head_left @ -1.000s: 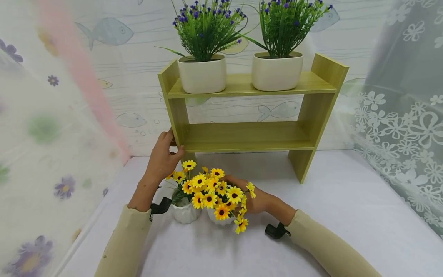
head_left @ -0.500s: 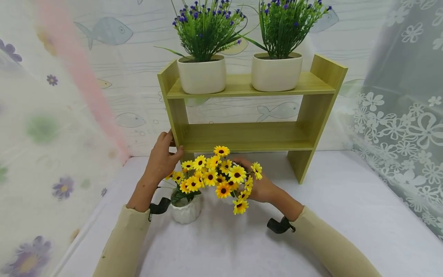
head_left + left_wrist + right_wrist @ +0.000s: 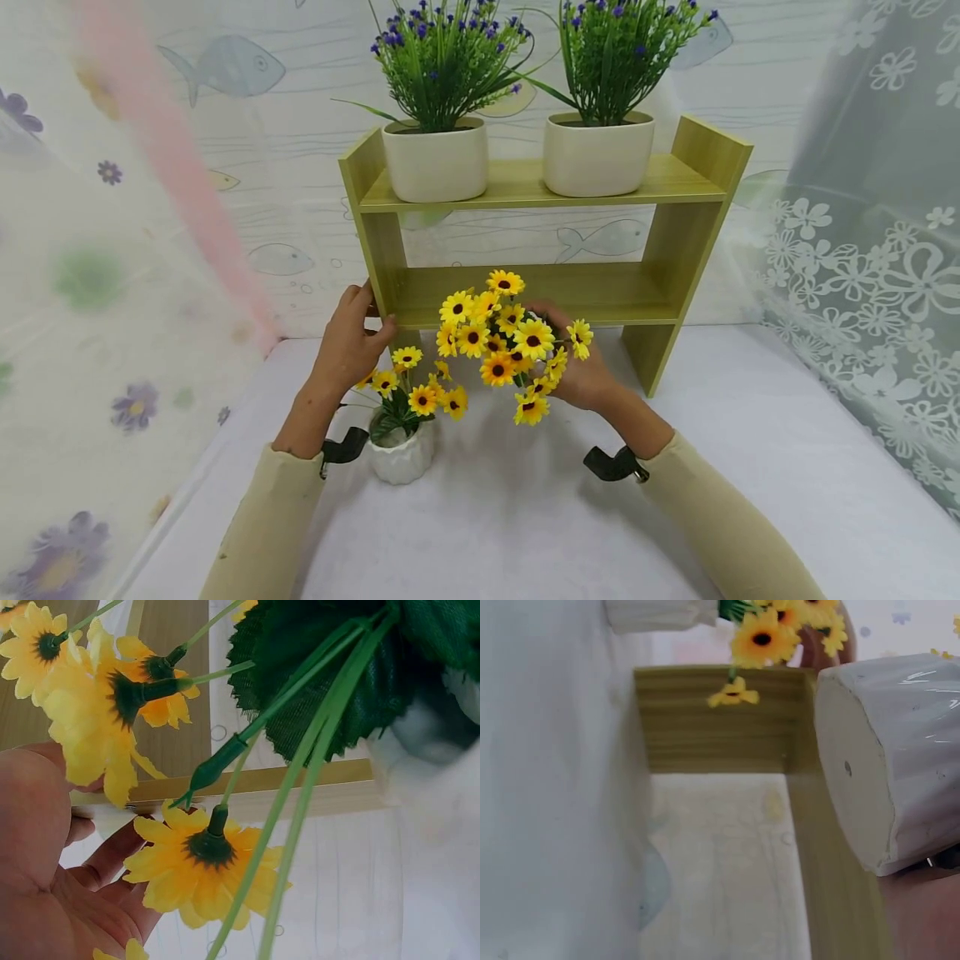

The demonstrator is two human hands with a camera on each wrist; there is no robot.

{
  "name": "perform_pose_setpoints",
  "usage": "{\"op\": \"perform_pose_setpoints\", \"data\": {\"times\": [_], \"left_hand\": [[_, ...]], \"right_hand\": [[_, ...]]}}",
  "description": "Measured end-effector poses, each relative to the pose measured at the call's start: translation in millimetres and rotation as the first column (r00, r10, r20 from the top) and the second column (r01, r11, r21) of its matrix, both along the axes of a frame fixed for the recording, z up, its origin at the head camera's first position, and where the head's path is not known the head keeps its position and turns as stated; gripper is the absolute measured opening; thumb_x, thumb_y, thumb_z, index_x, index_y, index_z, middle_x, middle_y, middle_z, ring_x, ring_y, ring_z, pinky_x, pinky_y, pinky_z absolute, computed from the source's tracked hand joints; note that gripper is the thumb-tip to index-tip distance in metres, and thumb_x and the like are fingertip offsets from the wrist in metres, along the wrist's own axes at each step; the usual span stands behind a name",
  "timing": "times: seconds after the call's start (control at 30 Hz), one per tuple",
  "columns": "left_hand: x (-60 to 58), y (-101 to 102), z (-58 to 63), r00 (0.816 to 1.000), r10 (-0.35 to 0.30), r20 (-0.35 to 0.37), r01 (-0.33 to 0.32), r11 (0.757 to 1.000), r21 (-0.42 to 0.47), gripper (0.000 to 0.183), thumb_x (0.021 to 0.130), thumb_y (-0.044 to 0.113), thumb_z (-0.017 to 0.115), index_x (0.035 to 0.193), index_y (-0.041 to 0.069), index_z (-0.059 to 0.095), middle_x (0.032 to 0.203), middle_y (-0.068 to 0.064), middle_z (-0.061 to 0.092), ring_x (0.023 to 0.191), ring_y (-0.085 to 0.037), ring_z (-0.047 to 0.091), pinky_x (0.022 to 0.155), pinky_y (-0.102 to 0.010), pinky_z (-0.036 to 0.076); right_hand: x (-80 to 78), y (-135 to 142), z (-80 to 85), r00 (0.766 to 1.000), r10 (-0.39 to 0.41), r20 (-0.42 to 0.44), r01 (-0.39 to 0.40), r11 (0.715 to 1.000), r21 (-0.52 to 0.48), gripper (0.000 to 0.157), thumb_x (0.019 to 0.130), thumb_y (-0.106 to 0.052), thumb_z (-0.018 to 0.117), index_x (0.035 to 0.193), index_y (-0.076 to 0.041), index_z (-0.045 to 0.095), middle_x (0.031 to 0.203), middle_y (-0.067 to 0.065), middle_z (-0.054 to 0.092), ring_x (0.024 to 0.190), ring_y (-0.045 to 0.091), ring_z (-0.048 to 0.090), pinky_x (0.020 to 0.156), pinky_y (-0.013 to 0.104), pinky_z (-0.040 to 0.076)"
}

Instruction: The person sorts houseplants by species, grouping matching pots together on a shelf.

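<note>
My left hand (image 3: 348,342) grips the left side panel of the wooden shelf (image 3: 615,287), thumb on the front edge and fingers behind it. In the left wrist view that hand (image 3: 56,877) is partly covered by yellow flowers (image 3: 202,862). My right hand (image 3: 588,375) holds a white flowerpot (image 3: 907,765) of yellow artificial sunflowers (image 3: 495,346), raised off the table before the lower shelf board. Blooms hide most of the pot in the head view; its flat underside shows in the right wrist view. A second white flowerpot (image 3: 402,458) with similar flowers stands below my left hand.
Two cream planters (image 3: 435,162) with purple-flowered greenery sit on the top board. A white cloth covers the table (image 3: 480,533). Patterned curtains (image 3: 150,250) hang at the back and both sides.
My right hand has lifted its sunflower pot from the table, up and slightly right, away from the other pot. My left hand stays on the shelf panel.
</note>
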State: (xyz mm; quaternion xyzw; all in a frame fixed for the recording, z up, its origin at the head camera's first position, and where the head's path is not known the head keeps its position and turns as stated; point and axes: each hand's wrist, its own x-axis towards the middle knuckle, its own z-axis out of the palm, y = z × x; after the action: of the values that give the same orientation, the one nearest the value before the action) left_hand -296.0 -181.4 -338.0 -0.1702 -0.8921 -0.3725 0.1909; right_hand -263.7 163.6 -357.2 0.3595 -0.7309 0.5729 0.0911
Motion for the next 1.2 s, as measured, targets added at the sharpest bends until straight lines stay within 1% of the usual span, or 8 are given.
{"op": "perform_pose_setpoints", "data": {"times": [0.13, 0.33, 0.4, 0.57, 0.73, 0.9, 1.0, 1.2], "left_hand": [[-0.4, 0, -0.8, 1.0, 0.002, 0.003, -0.002, 1.0, -0.001, 0.067, 0.105, 0.014, 0.06, 0.166, 0.005, 0.034, 0.131, -0.02, 0.05, 0.118, -0.037, 0.063, 0.092, -0.053, 0.062], [-0.5, -1, -0.9, 1.0, -0.003, 0.006, 0.003, 1.0, 0.003, 0.068, 0.105, 0.014, 0.06, 0.166, 0.005, 0.032, 0.131, -0.02, 0.05, 0.119, -0.037, 0.063, 0.092, -0.053, 0.063], [-0.7, -1, -0.7, 1.0, -0.006, 0.006, 0.006, 1.0, 0.002, 0.068, 0.105, 0.014, 0.06, 0.167, 0.006, 0.032, 0.131, -0.02, 0.05, 0.119, -0.036, 0.063, 0.092, -0.053, 0.063], [-0.9, -1, -0.1, 1.0, -0.013, 0.003, 0.013, 1.0, 0.001, 0.068, 0.105, 0.014, 0.06, 0.166, 0.006, 0.033, 0.13, -0.019, 0.05, 0.118, -0.036, 0.063, 0.092, -0.052, 0.063], [-0.7, -2, 0.2, 1.0, -0.013, -0.004, 0.013, 1.0, 0.0, 0.067, 0.105, 0.014, 0.061, 0.166, 0.006, 0.034, 0.129, -0.019, 0.05, 0.118, -0.036, 0.063, 0.091, -0.052, 0.063], [-1.1, -2, 0.4, 1.0, -0.014, -0.004, 0.014, 1.0, 0.0, 0.067, 0.105, 0.014, 0.061, 0.166, 0.005, 0.034, 0.13, -0.019, 0.05, 0.118, -0.036, 0.063, 0.091, -0.052, 0.063], [-0.9, -2, 0.5, 1.0, -0.014, -0.004, 0.014, 1.0, 0.003, 0.067, 0.106, 0.014, 0.061, 0.166, 0.005, 0.033, 0.13, -0.019, 0.05, 0.118, -0.036, 0.063, 0.091, -0.052, 0.063], [-0.3, -2, 0.4, 1.0, -0.019, 0.004, 0.019, 1.0, 0.005, 0.067, 0.106, 0.015, 0.06, 0.166, 0.005, 0.033, 0.129, -0.02, 0.05, 0.119, -0.036, 0.063, 0.092, -0.052, 0.063]], "right_hand": [[2.1, 3, 8.2, 0.997, -0.082, 0.003, 0.082, 0.996, 0.035, 0.081, 0.079, -0.009, 0.09, 0.149, -0.007, 0.05, 0.141, 0.012, 0.058, 0.127, 0.025, 0.058, 0.107, 0.025, 0.05], [2.2, 4, 20.5, 0.989, -0.147, 0.008, 0.146, 0.987, 0.061, 0.076, 0.083, -0.008, 0.085, 0.15, -0.008, 0.05, 0.143, 0.011, 0.057, 0.131, 0.025, 0.056, 0.112, 0.039, 0.049], [1.8, 5, 24.2, 0.985, -0.172, -0.003, 0.172, 0.983, 0.068, 0.075, 0.083, -0.008, 0.086, 0.149, -0.009, 0.051, 0.142, 0.009, 0.058, 0.131, 0.024, 0.056, 0.113, 0.041, 0.047], [0.5, 8, 30.6, 0.977, -0.21, -0.033, 0.212, 0.976, 0.056, 0.075, 0.082, -0.005, 0.086, 0.149, -0.006, 0.051, 0.143, 0.01, 0.059, 0.132, 0.024, 0.056, 0.113, 0.034, 0.047], [-1.2, 10, 34.6, 0.977, -0.213, -0.006, 0.213, 0.977, 0.015, 0.077, 0.08, -0.002, 0.087, 0.148, -0.005, 0.051, 0.144, 0.011, 0.058, 0.13, 0.022, 0.055, 0.111, 0.032, 0.048], [-6.7, 13, 38.5, 0.966, -0.257, 0.01, 0.257, 0.966, -0.015, 0.065, 0.084, -0.006, 0.084, 0.143, -0.007, 0.055, 0.132, 0.009, 0.062, 0.113, 0.022, 0.058, 0.095, 0.026, 0.053], [-12.3, 14, 42.3, 0.943, -0.329, 0.039, 0.331, 0.943, -0.033, 0.062, 0.085, -0.011, 0.085, 0.141, -0.009, 0.058, 0.132, 0.007, 0.063, 0.11, 0.021, 0.057, 0.091, 0.025, 0.053], [-19.8, 21, 43.4, 0.89, -0.421, 0.174, 0.438, 0.896, -0.074, 0.069, 0.085, -0.007, 0.085, 0.148, -0.009, 0.057, 0.14, 0.008, 0.062, 0.115, 0.018, 0.056, 0.097, 0.024, 0.052]]}}
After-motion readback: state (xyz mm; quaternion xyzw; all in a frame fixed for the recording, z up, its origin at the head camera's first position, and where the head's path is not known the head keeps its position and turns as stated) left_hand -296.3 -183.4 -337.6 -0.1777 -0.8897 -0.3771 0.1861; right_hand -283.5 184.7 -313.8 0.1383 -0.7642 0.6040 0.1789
